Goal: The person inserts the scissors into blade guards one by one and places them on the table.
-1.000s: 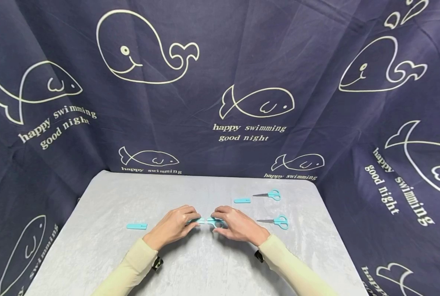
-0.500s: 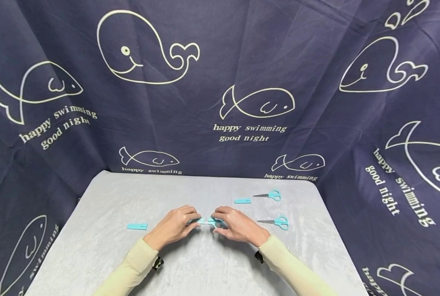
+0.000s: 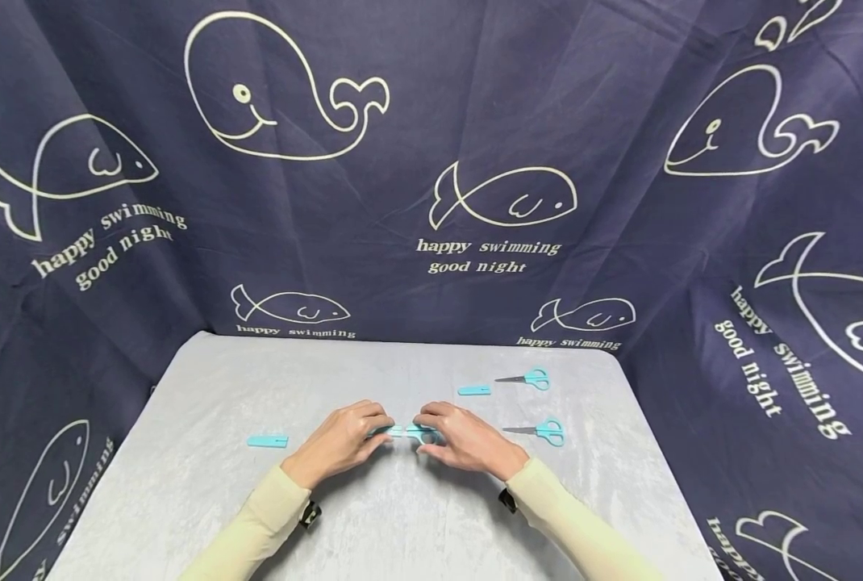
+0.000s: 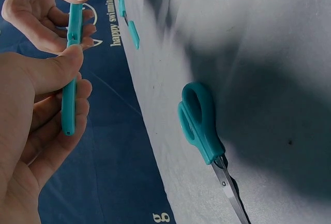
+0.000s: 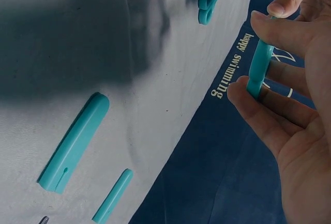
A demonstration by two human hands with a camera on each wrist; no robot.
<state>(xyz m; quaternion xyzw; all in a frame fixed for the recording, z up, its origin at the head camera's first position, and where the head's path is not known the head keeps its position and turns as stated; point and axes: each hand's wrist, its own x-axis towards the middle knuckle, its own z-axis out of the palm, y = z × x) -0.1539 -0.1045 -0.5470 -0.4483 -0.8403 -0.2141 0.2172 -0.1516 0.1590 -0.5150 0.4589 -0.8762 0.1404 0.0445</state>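
In the head view, a small pair of turquoise scissors (image 3: 424, 436) is between my hands at the middle of the table. My left hand (image 3: 340, 436) pinches its turquoise blade cover (image 4: 68, 105) between thumb and fingers. My right hand (image 3: 468, 436) holds the handle (image 5: 261, 61) end, thumb on one side and fingertips on the other. Cover and handle meet end to end in line in the left wrist view. The blades are hidden. My fingers cover part of the handle loops.
Two uncovered turquoise scissors, one far (image 3: 535, 379) and one nearer (image 3: 548, 432), lie at the right, blades pointing left. One loose blade cover (image 3: 474, 390) lies beside the far pair; another cover (image 3: 268, 441) lies left of my left hand. A dark patterned curtain (image 3: 373, 242) surrounds the grey table.
The head view has shifted slightly. Both hands keep nearly the same place and hold on the scissors and cover; the loose pieces lie as before.
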